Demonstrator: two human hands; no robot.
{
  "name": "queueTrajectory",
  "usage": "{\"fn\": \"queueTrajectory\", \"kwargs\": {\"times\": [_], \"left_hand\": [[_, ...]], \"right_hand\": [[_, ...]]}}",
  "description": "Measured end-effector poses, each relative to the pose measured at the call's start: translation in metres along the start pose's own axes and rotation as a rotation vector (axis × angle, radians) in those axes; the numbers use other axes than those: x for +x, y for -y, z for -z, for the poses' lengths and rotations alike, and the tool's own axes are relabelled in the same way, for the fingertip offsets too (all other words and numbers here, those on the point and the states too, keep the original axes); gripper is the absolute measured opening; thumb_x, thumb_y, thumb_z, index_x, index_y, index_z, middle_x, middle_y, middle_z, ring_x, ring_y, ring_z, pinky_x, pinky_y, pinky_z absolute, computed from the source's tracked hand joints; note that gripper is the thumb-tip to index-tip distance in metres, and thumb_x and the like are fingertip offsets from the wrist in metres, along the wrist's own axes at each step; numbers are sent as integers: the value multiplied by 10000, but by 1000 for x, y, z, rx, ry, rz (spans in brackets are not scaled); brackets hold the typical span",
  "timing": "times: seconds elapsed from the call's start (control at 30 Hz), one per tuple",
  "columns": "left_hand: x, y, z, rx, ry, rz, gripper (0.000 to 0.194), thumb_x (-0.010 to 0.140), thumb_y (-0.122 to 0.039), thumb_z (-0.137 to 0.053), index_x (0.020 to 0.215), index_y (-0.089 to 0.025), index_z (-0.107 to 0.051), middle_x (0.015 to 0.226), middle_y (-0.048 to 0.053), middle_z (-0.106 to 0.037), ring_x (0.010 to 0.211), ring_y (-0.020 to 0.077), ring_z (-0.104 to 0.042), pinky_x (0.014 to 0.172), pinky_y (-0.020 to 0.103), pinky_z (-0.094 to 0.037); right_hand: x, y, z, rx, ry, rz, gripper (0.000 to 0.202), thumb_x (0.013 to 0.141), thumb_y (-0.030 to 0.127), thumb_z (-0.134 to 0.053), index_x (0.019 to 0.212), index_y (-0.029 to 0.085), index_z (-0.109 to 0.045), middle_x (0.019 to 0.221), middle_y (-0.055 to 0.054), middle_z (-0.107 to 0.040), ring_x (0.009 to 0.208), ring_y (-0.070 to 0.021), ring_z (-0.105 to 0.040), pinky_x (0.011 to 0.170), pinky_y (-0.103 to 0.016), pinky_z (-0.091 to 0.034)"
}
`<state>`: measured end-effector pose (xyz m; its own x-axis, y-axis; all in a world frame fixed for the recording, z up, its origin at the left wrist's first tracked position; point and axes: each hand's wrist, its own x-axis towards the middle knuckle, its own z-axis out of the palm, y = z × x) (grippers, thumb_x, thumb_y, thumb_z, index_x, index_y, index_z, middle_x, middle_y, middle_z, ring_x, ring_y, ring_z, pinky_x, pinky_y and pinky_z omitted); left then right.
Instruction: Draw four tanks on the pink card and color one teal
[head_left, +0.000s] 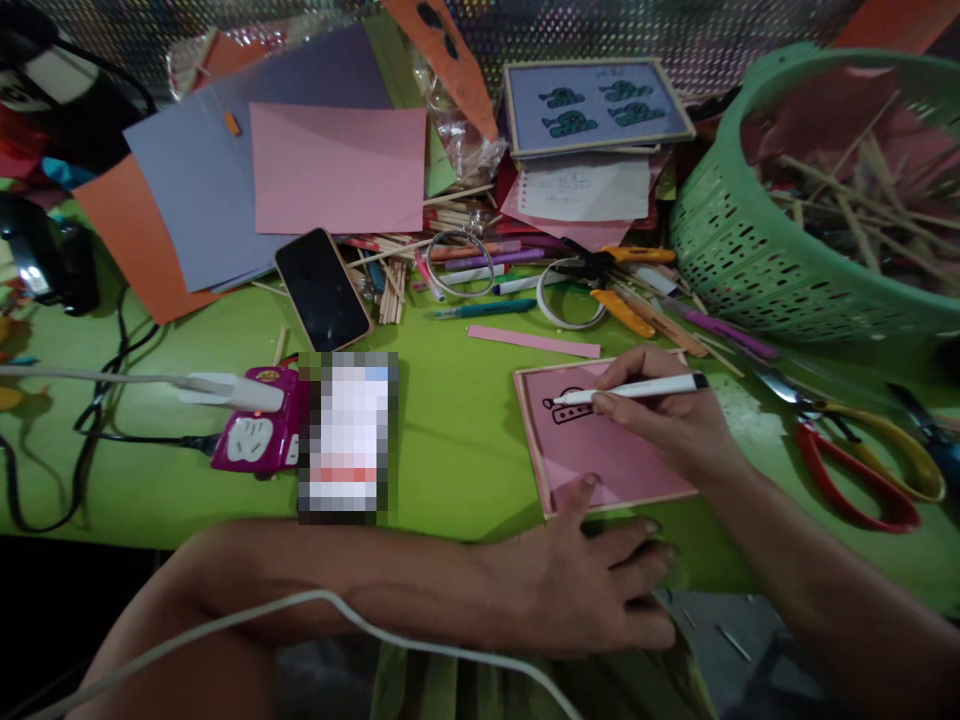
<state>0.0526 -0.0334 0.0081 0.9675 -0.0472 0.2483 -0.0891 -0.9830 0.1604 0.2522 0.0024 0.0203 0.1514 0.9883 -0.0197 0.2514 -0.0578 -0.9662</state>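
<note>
A white marker (651, 388) is pinched in my right hand (667, 415), its tip on a black tank-like drawing (570, 407). The drawing is on a pink sheet (600, 450) framed with thin wooden sticks. My left hand (600, 570) lies with fingers spread at the lower edge of the sheet, its thumb resting on the pink paper. A narrow pink paper strip (534, 341) lies just above the framed sheet. Part of the drawing's right side is hidden behind my right fingers.
A green basket (720, 230) of sticks stands at the right, red-and-yellow scissors (825, 450) below it. A black phone (324, 290), a lit phone (349, 440) and a magenta power strip (262, 425) lie left. Behind are colored papers (337, 170), pens and a framed tank picture (600, 105).
</note>
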Motion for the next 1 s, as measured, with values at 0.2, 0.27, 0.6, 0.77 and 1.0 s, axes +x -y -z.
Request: {"fn": "queueTrajectory", "kwargs": {"times": [0.2, 0.27, 0.6, 0.77, 1.0], "left_hand": [[-1, -1, -4, 1, -45, 5, 221, 1052, -296, -527, 1173, -371, -695, 1434, 32, -656, 1295, 276, -611, 1058, 678, -466], [-1, -1, -5, -5, -38, 3, 224, 1056, -289, -517, 1174, -360, -693, 1441, 44, -649, 1299, 283, -609, 1057, 704, -453], [-2, -2, -7, 9, -22, 12, 220, 1043, -293, -538, 1183, -369, -690, 1466, 39, -629, 1345, 288, -567, 1060, 645, -464], [-2, -1, -3, 22, -5, 13, 264, 1069, -292, -477, 1208, -377, -684, 1502, 43, -599, 1378, 281, -535, 1059, 620, -470], [-1, 2, 3, 25, 56, -14, 266, 1068, -284, -483, 1229, -364, -678, 1503, 54, -606, 1366, 288, -561, 1042, 636, -457]], "right_hand": [[1, 0, -1, 13, 9, 26, 107, 788, 213, -780, 786, 231, -675, 727, 18, -634, 646, -123, -578, 573, -226, -459], [1, -1, -1, 10, 11, 28, 107, 783, 214, -782, 783, 238, -678, 724, 22, -635, 647, -124, -582, 574, -228, -459], [6, 1, 8, 337, -265, -3, 137, 714, 194, -781, 766, 255, -670, 675, 23, -645, 592, -131, -567, 589, -284, -420], [13, 3, 16, 394, -389, -20, 143, 664, 220, -759, 731, 254, -637, 599, 21, -583, 559, -144, -526, 515, -292, -328], [14, -2, 24, 533, -381, -86, 136, 698, 219, -748, 746, 249, -624, 637, 30, -542, 552, -131, -505, 547, -301, -390]]}}
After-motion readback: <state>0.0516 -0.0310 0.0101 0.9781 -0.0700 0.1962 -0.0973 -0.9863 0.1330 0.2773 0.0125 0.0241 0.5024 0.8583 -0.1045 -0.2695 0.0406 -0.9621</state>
